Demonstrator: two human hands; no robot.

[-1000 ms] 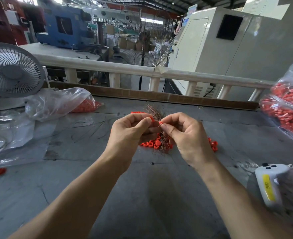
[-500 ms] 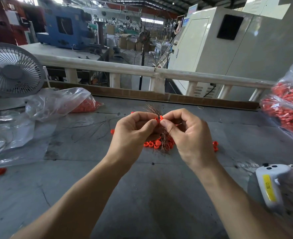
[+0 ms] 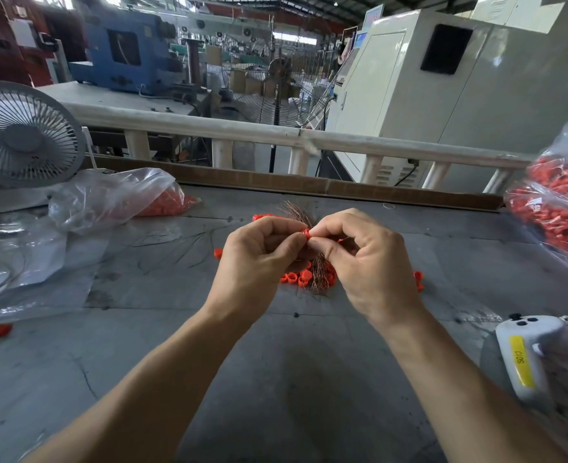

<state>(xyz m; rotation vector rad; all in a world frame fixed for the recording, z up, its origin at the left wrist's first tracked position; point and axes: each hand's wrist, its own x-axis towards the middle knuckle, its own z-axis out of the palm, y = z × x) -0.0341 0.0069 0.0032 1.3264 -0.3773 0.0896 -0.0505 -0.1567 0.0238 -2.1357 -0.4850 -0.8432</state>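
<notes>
The left hand (image 3: 259,259) and right hand (image 3: 369,262) both pinch a little red ring (image 3: 306,233) between curled fingertips, touching the thin wires (image 3: 296,212).

Bare left hand (image 3: 259,262) and right hand (image 3: 373,265), bare unsleeved forearms (image 3: 162,379).

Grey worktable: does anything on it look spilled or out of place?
Yes. One stray orange plastic ring lies alone near the grey worktable's left edge, far from the loose pile of orange plastic rings at its middle. Thin dark wire strands also lie scattered left of that pile.
</notes>
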